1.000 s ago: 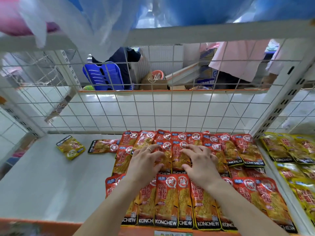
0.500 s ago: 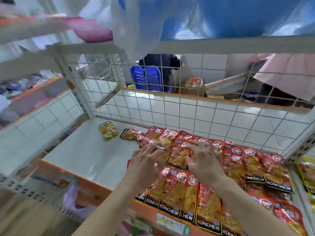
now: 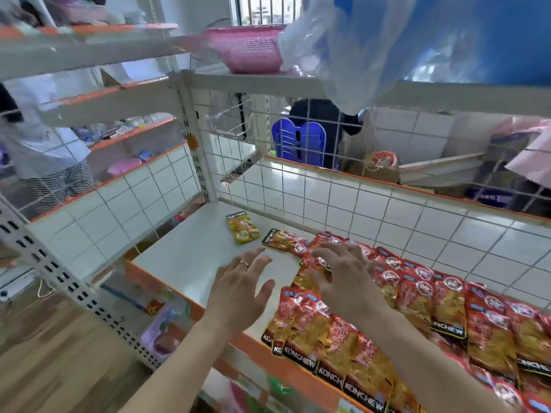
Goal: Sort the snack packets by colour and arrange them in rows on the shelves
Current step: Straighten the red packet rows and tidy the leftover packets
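Your left hand (image 3: 241,290) hovers over the bare white part of the shelf (image 3: 190,257), fingers spread wide and straight, holding nothing. There's a ring (image 3: 244,264) on one finger. Whether the palm touches the shelf, you can't tell from here.

Your right hand (image 3: 346,281) is over on the red packets (image 3: 417,296), fingers fanned out and slightly bent above the left end of the back row. It grips nothing, and the fingertips look close to the wrappers, though contact is unclear.

The red packets fill the right side of the shelf in overlapping rows, the front row hanging over the orange edge with its labels towards you. Off to the left, near the back, a lone red packet (image 3: 286,241) lies sideways, just beside the back row. Next to it a yellow packet (image 3: 242,228) sits on its own, apart from the rows.

A wire grid (image 3: 328,210) closes off the back of the shelf. Above it, a pink basket (image 3: 247,49) sits on the upper shelf, and blue stools (image 3: 298,141) show through the wires.
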